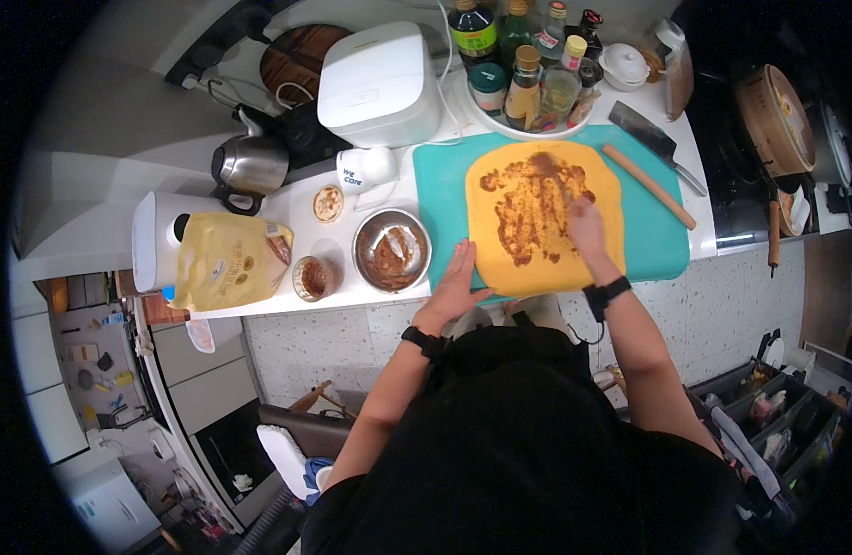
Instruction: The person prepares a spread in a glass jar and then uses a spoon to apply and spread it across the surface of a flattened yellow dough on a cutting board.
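Observation:
A flat sheet of yellow dough point(481, 229) lies on a teal mat point(651, 243), with brown paste smeared over its middle. My right hand point(586, 223) is closed on the handle of a spoon or spreader point(559, 179), partly hidden by the fingers and blurred, whose head touches the paste near the far edge. My left hand point(460, 281) lies flat with fingers extended at the dough's near left edge, holding nothing. Left of the mat stands a steel bowl point(392, 250) with brown paste on its inside. Beside it is a glass jar point(316, 279) of reddish-brown contents.
A rolling pin point(649, 187) lies on the mat's right side, near a cleaver point(644, 135). Behind the mat, a round tray point(498, 125) holds bottles. To the left are a jar lid point(328, 203), a yellow bag point(225, 263) and a steel kettle point(256, 163). A bamboo steamer point(772, 125) stands far right.

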`<state>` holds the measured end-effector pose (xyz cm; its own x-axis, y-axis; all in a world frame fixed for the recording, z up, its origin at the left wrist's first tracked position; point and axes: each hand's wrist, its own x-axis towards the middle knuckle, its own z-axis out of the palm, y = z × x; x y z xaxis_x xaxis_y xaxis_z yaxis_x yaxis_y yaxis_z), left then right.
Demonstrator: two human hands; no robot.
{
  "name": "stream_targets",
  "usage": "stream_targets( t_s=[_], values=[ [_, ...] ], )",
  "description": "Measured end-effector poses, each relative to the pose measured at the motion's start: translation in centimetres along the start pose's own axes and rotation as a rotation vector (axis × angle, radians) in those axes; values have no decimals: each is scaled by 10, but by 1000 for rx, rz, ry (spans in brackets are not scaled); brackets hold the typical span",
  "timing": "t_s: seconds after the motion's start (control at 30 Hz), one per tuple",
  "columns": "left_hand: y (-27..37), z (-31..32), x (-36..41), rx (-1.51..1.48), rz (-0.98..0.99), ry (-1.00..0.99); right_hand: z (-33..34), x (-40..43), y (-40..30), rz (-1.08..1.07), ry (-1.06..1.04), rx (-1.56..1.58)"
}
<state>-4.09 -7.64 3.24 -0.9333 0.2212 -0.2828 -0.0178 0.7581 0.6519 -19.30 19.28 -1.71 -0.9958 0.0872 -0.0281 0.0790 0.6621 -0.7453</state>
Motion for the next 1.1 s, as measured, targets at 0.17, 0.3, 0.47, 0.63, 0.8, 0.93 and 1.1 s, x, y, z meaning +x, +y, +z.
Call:
stream_targets(
  t_s=[0.17, 0.3, 0.47, 0.63, 0.8, 0.93, 1.1],
  values=[
    [-10, -7, -1, -86, 33, -95, -26, 0, 51, 352, -36, 395],
    [-9, -12, 1, -58, 17, -157, 39, -46, -22, 308, -141, 464],
    [-8, -26, 0, -13, 43, -229, 41, -60, -21, 38, -162, 188],
    [-16, -26, 3, 16, 123, -269, -39, -44, 62, 392, 131, 432],
    [-20, -28, 0, 36, 114, -305, -31, -75, -13, 737, -32, 709],
    [-21, -32, 6, 73, 129, -352, 37, -119, -26, 343, -279, 426],
    [-24, -35, 6, 71, 154, -376, -10, -111, 28, 120, 96, 322]
  ],
)
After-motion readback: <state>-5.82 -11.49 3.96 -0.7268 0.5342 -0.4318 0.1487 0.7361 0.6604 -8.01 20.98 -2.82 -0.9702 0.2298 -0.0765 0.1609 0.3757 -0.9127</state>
